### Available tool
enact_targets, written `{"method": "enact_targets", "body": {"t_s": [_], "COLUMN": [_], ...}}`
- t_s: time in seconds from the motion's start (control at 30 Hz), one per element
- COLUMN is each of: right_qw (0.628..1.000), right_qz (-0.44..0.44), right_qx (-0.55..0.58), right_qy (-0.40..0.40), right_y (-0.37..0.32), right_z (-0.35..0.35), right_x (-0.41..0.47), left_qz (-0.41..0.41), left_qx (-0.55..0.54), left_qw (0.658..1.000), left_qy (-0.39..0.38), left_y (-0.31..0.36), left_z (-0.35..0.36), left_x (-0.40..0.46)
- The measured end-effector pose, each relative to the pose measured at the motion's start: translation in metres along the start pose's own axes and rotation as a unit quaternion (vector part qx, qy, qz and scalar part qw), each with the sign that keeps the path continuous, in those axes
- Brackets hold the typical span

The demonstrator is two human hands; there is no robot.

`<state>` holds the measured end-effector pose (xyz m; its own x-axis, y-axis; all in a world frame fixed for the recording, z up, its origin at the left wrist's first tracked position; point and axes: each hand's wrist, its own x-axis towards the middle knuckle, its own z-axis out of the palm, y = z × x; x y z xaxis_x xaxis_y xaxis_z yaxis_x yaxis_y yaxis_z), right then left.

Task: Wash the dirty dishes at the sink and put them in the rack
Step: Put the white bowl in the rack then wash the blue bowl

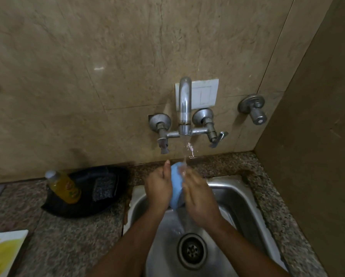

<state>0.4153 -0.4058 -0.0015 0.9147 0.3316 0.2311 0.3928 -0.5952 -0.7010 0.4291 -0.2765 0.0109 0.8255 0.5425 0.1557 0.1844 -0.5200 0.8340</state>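
A light blue dish, seen edge-on, is held upright over the steel sink under the running tap. My left hand holds its left side, thumb up along the rim. Against its right side lies my right hand, fingers on the rim where the water hits. Water streams off the dish into the basin, near the round drain. No rack is in view.
A black tray on the granite counter to the left holds a yellow soap bottle and a dark scrub pad. A yellow-and-white sheet lies at bottom left. A tiled wall stands behind, a side wall on the right.
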Motion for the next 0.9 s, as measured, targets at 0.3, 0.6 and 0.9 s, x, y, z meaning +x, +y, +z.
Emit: {"method": "enact_targets", "body": {"t_s": [0.3,0.6,0.9], "right_qw": [0.993,0.988,0.982], "right_qz": [0.048,0.022,0.035], "right_qx": [0.071,0.122,0.164], "right_qy": [0.081,0.096,0.083], "right_y": [0.006,-0.011,-0.014], "right_z": [0.002,0.004,0.016], "right_x": [-0.005,-0.012,-0.035], "left_qz": [-0.162,-0.369,-0.440], "left_qx": [-0.149,-0.368,-0.536], "left_qw": [0.975,0.853,0.717], "left_qy": [0.016,-0.032,-0.078], "left_y": [-0.002,-0.010,-0.010], "left_z": [-0.005,-0.009,-0.011], "left_x": [-0.006,-0.011,-0.012]}}
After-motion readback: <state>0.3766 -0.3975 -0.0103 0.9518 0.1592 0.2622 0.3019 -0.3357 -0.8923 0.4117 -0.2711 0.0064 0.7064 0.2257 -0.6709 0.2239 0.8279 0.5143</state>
